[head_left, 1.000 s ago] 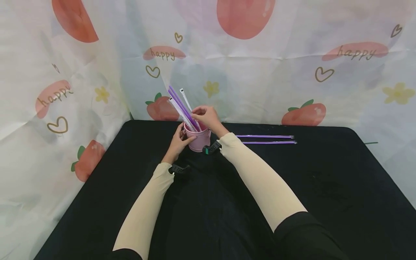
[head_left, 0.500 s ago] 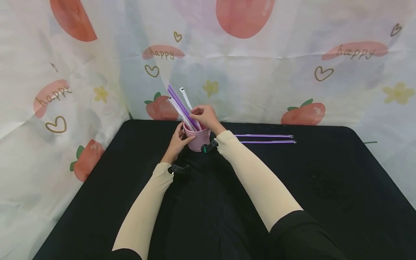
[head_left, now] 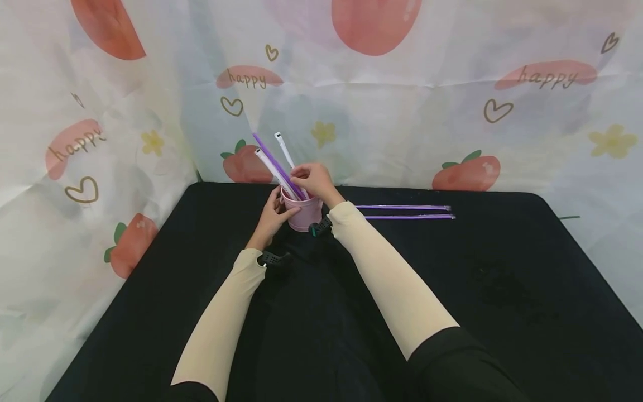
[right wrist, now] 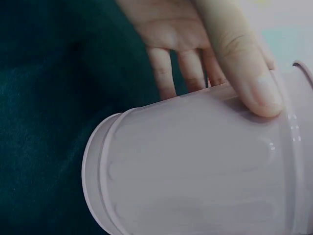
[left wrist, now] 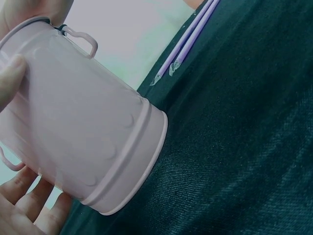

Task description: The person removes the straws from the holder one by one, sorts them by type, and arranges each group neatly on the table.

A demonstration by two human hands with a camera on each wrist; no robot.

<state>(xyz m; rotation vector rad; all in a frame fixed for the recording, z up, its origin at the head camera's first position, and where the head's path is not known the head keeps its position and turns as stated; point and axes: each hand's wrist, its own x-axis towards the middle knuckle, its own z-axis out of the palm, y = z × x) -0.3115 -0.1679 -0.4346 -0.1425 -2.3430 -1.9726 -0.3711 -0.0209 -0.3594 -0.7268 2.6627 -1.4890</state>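
A pink metal bucket with small side handles stands near the back of the black-covered table. My left hand grips it from the left, its thumb on the front wall and other fingers round the side. Purple wrapped straws and white ones rise from the bucket, leaning left. My right hand is over the rim, thumb and forefinger pinching a purple straw. The bucket fills much of the right wrist view. Its wall hides the straws' lower ends.
Two more purple straws in clear wrap lie side by side on the black tablecloth, right of the bucket and partly behind the right forearm. A printed fabric backdrop hangs behind the table and along its left.
The head view has shifted slightly. The purple straws' tops, seen side by side earlier, now overlap as one and lean a little further left. My left hand keeps its grip on the bucket.
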